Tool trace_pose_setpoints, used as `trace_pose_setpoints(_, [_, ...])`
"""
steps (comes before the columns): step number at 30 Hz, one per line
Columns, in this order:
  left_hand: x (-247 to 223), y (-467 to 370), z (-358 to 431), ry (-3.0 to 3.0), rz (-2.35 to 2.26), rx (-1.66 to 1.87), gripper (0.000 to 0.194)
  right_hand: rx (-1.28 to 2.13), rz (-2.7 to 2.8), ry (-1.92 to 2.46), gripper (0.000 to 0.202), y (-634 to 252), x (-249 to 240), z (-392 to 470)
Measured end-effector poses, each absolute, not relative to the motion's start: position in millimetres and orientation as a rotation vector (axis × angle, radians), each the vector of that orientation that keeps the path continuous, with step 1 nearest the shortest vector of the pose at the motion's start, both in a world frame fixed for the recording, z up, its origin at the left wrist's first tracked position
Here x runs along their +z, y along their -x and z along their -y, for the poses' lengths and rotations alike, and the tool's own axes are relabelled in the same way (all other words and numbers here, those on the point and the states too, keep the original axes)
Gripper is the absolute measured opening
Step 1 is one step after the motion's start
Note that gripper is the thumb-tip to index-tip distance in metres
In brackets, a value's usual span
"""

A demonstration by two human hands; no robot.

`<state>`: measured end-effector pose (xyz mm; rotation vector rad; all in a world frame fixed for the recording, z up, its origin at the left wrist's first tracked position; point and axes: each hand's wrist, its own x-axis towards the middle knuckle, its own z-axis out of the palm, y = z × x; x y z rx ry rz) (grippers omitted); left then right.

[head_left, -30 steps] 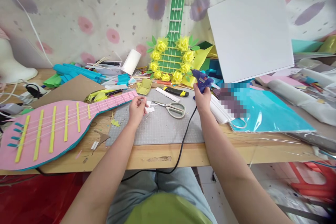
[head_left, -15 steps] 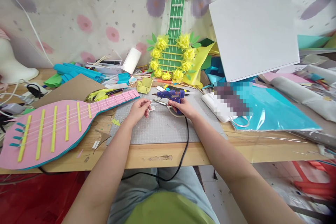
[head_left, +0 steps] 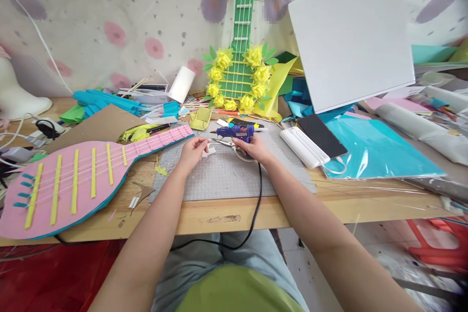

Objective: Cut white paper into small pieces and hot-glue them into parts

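My right hand (head_left: 250, 147) is closed on the handle of a blue glue gun (head_left: 236, 131), whose nozzle points left above the grey cutting mat (head_left: 226, 183). A black cord runs from its handle over the table edge. My left hand (head_left: 194, 150) is pinched just left of the nozzle, and what its fingertips hold is too small to make out. Scissors (head_left: 224, 142) lie under the glue gun, partly hidden by my right hand. A small white piece (head_left: 209, 151) is beside my left fingertips.
A pink paper instrument (head_left: 73, 180) lies at left. Behind the mat stands a green one (head_left: 237, 75) with yellow flowers. A white power bank (head_left: 304, 147), a black phone-like slab (head_left: 322, 135), a blue plastic-wrapped pack (head_left: 380, 148) and a large white board (head_left: 353, 39) are at right.
My hands and the glue gun stay almost in place. More of the small white piece shows beside my left fingertips. The whole view has shifted slightly.
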<state>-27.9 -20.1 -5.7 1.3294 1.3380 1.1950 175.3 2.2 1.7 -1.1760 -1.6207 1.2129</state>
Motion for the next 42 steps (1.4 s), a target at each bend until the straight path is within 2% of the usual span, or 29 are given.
trace_pose_setpoints(42, [-5.8, 26.8, 21.0, -1.351, -1.355, 1.208, 0.02, 1.102, 1.647, 1.22, 0.039, -172.8, -4.7, -2.9])
